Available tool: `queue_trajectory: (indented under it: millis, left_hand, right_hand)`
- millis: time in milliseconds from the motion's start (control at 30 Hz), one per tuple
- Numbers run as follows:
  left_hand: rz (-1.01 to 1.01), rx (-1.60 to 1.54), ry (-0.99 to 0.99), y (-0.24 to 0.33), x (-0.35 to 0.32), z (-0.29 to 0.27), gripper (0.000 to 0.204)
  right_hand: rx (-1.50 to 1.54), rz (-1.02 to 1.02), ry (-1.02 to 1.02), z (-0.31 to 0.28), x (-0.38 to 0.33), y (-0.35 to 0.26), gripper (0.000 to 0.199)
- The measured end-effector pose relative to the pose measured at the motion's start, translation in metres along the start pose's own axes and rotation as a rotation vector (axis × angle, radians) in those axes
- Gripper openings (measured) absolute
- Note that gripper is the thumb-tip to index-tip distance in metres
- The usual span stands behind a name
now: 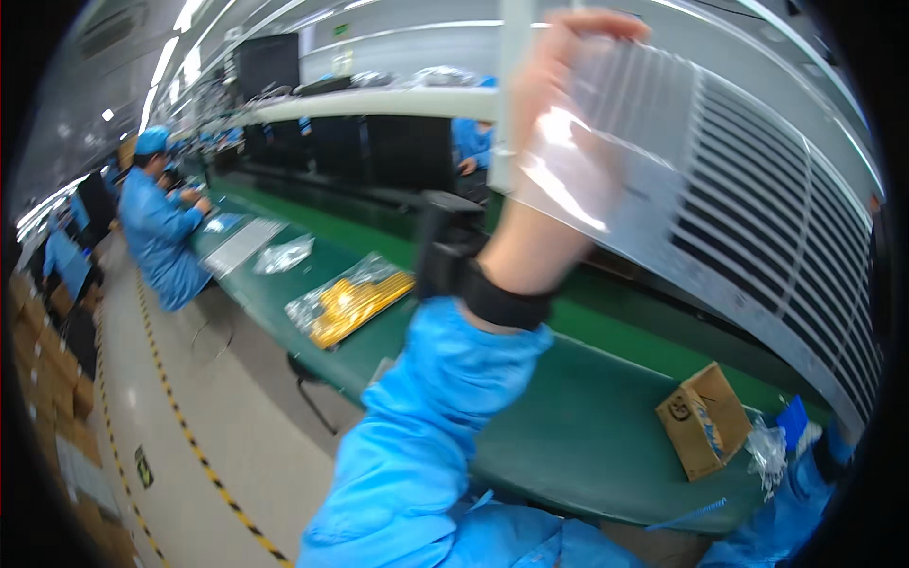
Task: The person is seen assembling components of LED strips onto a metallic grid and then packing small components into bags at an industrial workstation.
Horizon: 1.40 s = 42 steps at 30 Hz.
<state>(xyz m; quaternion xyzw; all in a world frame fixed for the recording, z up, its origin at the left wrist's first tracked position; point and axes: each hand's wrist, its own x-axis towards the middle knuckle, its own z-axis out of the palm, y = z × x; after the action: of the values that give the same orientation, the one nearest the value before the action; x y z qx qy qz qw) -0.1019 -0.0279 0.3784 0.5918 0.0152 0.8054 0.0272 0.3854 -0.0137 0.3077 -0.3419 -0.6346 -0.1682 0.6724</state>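
Note:
My left hand (557, 104) is raised high in front of me, its fingers curled over the top left corner of a large translucent plastic tray (663, 185). Rows of dark parallel slots or strips run across the tray, and light glares off its clear corner. The hand is partly blurred and partly seen through the plastic. A black band circles the left wrist. At the far right, my right sleeve (791, 506) reaches up to the tray's lower right end; the right hand's fingers are hidden there, so its grip does not show.
On the green bench (568, 431) stand an open cardboard box (701, 426) and a crumpled clear bag (765, 450). A bag of yellow parts (350, 298) lies left of my arm. A blue coiled cord (686, 514) hangs near the front edge. A co-worker (161, 227) sits far left.

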Motion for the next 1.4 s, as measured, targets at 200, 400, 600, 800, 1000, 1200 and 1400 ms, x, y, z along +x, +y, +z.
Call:
queue_trajectory:
  millis: [200, 400, 600, 800, 1000, 1200, 1400]
  left_hand:
    - [0.212, 0.187, -0.153, -0.026, 0.086, -0.01, 0.02]
    - [0.273, 0.026, -0.253, -0.039, 0.131, 0.024, 0.042]
    - [0.436, 0.094, -0.141, -0.066, 0.137, 0.05, 0.037]
    - [-0.093, 1.086, -0.122, -0.222, 0.125, 0.033, 0.047]
    - [-0.591, 1.259, -0.645, -0.307, 0.093, -0.012, 0.057]
    - [-0.443, 1.192, -0.59, -0.298, 0.107, -0.003, 0.034]
    - [-0.801, 1.0, -0.914, -0.329, 0.105, -0.041, 0.037]
  right_hand:
    - [0.208, -0.048, 0.175, 0.019, 0.046, 0.068, 0.035]
    - [0.354, -0.197, 0.247, 0.07, 0.109, 0.046, 0.034]
    - [0.519, 0.137, 0.238, 0.145, 0.156, -0.081, 0.025]
    - [-0.254, 0.438, -0.346, 0.256, 0.175, 0.027, 0.036]
    - [-0.473, 0.372, -0.544, 0.294, 0.17, 0.079, 0.047]
    - [0.003, 0.473, -0.646, 0.299, 0.184, 0.083, 0.026]
    - [-0.106, 0.48, -0.733, 0.314, 0.171, 0.098, 0.016]
